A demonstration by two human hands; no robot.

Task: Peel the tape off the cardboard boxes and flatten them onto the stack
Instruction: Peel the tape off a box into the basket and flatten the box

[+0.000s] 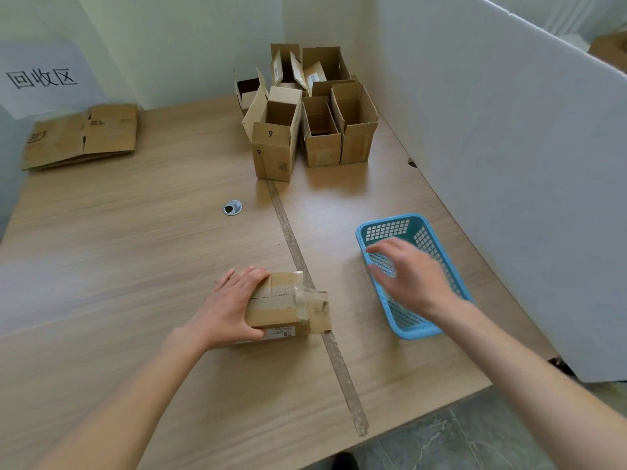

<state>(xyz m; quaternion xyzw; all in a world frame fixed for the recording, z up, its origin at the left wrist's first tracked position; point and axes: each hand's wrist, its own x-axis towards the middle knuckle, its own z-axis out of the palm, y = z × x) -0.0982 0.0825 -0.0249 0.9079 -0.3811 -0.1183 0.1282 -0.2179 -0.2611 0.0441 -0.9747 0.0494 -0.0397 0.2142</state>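
Far left, near the back edge of the wooden table (pixel 135 252): a stack of flattened cardboard (pixel 81 135) is laid flat below a white sign (pixel 42 78) printed with dark characters. Between this stack and the near edge, a wide stretch of bare tabletop is seen, broken only by a round cable grommet (pixel 232 207).

Centre, near the front edge: a small sealed cardboard box (pixel 286 305) is rested on the table, its right end lying over a strip of tape (pixel 305 286) that runs along the table seam from the open boxes to the front edge. Clear tape (pixel 310 298) is seen lifted and crumpled at the right end of the box top. The box is gripped by the left hand (pixel 230 308), fingers curled over its far left edge and thumb pressed to its near side.

Centre back: a cluster of open cardboard boxes (pixel 305 110) is stood upright against the corner, flaps raised; the front one is marked 9.

Right: the right hand (pixel 410 274) is held above a blue plastic basket (pixel 376 227), fingers spread and relaxed, nothing gripped. The basket is set near a white partition panel (pixel 509 198), which borders the right edge of the table; a narrow strip of tabletop is left between them.
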